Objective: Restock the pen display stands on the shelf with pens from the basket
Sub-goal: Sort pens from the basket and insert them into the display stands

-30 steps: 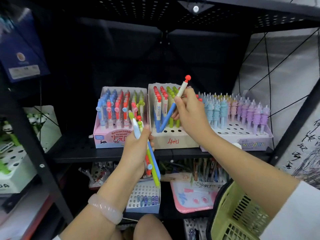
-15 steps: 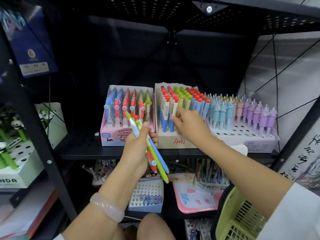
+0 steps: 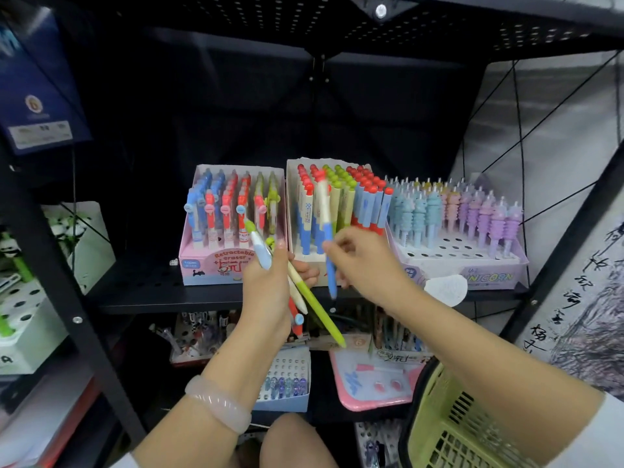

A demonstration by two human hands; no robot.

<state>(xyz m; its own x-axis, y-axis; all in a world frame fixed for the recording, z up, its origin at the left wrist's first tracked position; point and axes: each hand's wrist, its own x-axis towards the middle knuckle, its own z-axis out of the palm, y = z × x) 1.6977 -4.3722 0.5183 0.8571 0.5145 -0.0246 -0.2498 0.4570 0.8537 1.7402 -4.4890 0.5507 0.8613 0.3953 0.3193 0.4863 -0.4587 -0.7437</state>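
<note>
Shelf (image 3: pixel 162 295): black perforated metal, carrying three pen display stands side by side along its front edge.

Left stand (image 3: pixel 216 265): pink box printed "Retractable eraser", holding upright blue, red and green pens in rows.

Middle stand (image 3: pixel 305 258): cream box touching the pink one, packed with pens with round red and green tops; front row of holes partly unfilled.

Right stand (image 3: pixel 472 275): pale box lettered "UNICORN", near the shelf's right end, with pastel ridged pens at the back and open holes at the front.

Left hand (image 3: pixel 266 292): raised before the shelf's front edge, between the pink and cream stands, fingers curled round a bundle of pens (image 3: pixel 304 298) in green, cream, red and blue; the tips point down and to the right, below the shelf edge. A pale bangle (image 3: pixel 217 403) sits on the wrist.

Right hand (image 3: pixel 361 261): in front of the middle stand, thumb and fingers pinching a single pen (image 3: pixel 326 231) with blue barrel, white upper part and red top. The pen stands almost upright, blurred, its tip just below the shelf's front edge.

Basket (image 3: pixel 449 423): yellow-green plastic mesh, at the lower right, below the right forearm; contents not visible.

Lower shelf: further stationery boxes, partly hidden by the arms.
</note>
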